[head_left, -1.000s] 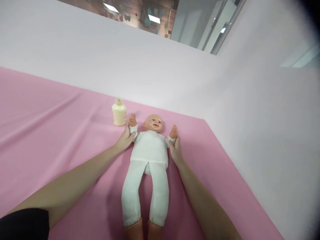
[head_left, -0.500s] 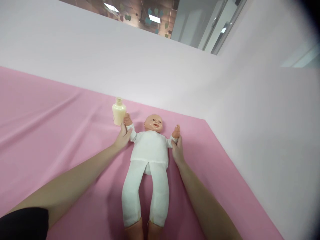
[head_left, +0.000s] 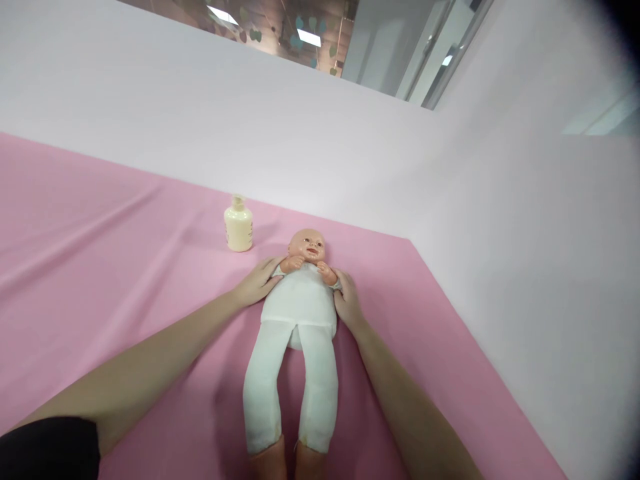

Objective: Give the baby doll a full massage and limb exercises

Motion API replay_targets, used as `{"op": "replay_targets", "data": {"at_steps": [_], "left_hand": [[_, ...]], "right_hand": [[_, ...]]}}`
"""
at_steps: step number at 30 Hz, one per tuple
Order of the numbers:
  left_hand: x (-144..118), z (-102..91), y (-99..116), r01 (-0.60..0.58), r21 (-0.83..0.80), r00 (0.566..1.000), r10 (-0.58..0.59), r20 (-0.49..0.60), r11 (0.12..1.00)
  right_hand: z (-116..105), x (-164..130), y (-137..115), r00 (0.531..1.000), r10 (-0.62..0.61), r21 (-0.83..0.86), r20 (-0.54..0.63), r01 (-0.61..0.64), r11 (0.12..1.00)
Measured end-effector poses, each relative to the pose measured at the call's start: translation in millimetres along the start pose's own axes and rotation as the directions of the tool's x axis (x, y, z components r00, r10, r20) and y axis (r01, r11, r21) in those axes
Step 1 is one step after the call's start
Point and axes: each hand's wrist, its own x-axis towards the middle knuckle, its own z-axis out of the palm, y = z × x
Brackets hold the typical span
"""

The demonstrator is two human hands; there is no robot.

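Note:
A baby doll [head_left: 299, 313] in a white suit lies on its back on the pink sheet [head_left: 100, 267], head away from me. Both doll arms are folded in over its chest, the small hands close under its chin. My left hand [head_left: 257, 283] grips the doll's arm on the left side. On the other side my right hand [head_left: 346, 301] holds the doll's other arm at the sleeve. A cream lotion bottle [head_left: 238, 225] stands upright just beyond my left hand, apart from it.
White walls [head_left: 525, 267] rise behind and to the right of the pink sheet, meeting at a corner near the doll's head. The doll's feet reach the bottom edge of the view. Pink sheet stretches far to the left.
The doll's arms were spread outward and raised. Both my hands have brought them inward, and they now lie folded on its chest. The bottle has not moved.

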Motion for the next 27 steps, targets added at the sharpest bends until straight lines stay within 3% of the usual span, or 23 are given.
{"op": "replay_targets", "data": {"at_steps": [7, 12, 17, 20, 23, 27], "left_hand": [[-0.2, 2.7, -7.7, 0.101, -0.211, 0.974, -0.139, -0.176, 0.972], [1.9, 8.6, -24.2, 0.188, -0.365, 0.916, -0.297, -0.270, 0.912], [2.5, 13.3, -37.1, 0.234, -0.491, 0.881, -0.397, -0.258, 0.839], [2.7, 11.4, -33.0, 0.200, -0.446, 0.894, -0.348, -0.282, 0.873], [2.4, 6.6, -22.9, 0.131, -0.314, 0.932, -0.225, -0.285, 0.940], [0.9, 2.1, -12.0, 0.098, -0.089, 0.985, -0.109, -0.135, 0.991]], "right_hand": [[0.5, -1.3, -0.2, 0.976, 0.207, 0.159, -0.065, -0.194, 0.968], [0.0, -1.0, 13.4, 0.909, 0.379, 0.230, -0.173, -0.337, 0.913], [-1.3, -0.9, 29.9, 0.887, 0.382, 0.266, -0.258, -0.315, 0.911], [-1.6, -1.4, 29.5, 0.891, 0.381, 0.254, -0.247, -0.320, 0.913], [-1.5, -1.5, 20.9, 0.914, 0.351, 0.231, -0.203, -0.303, 0.924], [-0.5, -0.8, 6.6, 0.955, 0.274, 0.183, -0.113, -0.251, 0.951]]}}
